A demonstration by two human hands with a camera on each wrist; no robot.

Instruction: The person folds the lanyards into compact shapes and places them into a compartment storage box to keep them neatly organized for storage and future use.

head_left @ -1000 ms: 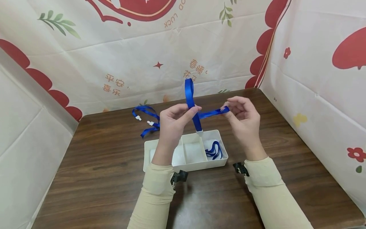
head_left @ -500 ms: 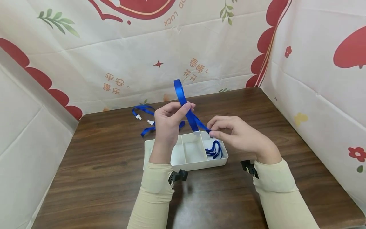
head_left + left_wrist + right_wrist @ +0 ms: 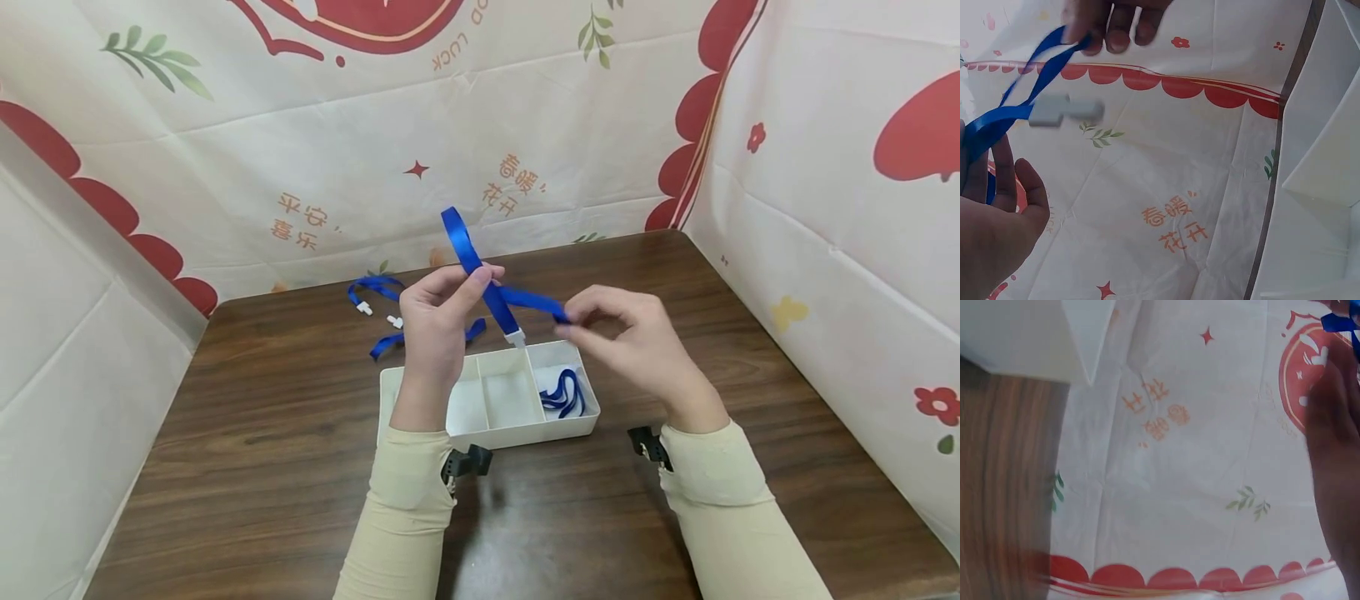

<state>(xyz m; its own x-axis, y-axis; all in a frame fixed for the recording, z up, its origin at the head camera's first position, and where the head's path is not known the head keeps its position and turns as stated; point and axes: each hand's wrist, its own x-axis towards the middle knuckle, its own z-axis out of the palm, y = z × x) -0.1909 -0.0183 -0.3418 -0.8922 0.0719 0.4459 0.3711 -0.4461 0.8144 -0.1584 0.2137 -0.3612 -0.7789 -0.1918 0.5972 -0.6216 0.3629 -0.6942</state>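
In the head view my left hand point(image 3: 435, 333) pinches a folded blue lanyard point(image 3: 501, 308) between thumb and fingers. A loop of it stands up above the hand and leans left. Its white plastic buckle point(image 3: 516, 337) hangs at the lower end, over the back rim of a white divided box. My right hand point(image 3: 637, 337) pinches the strap's other length, drawn out to the right. The left wrist view shows the buckle point(image 3: 1063, 111) sticking out sideways from the strap, between both hands. Only an edge of the right hand point(image 3: 1335, 450) shows in the right wrist view.
The white box point(image 3: 517, 435) has several compartments; a coiled blue lanyard point(image 3: 562, 393) lies in the right one. Behind the left hand, more blue lanyard point(image 3: 375, 283) with white clips point(image 3: 363, 308) lies on the wooden table point(image 3: 262, 433). A printed cloth point(image 3: 360, 167) hangs behind.
My left hand has shifted slightly left and the loop has tilted left. The right hand went down toward the box with the strap, then rose a little, drawing the strap out to the right.
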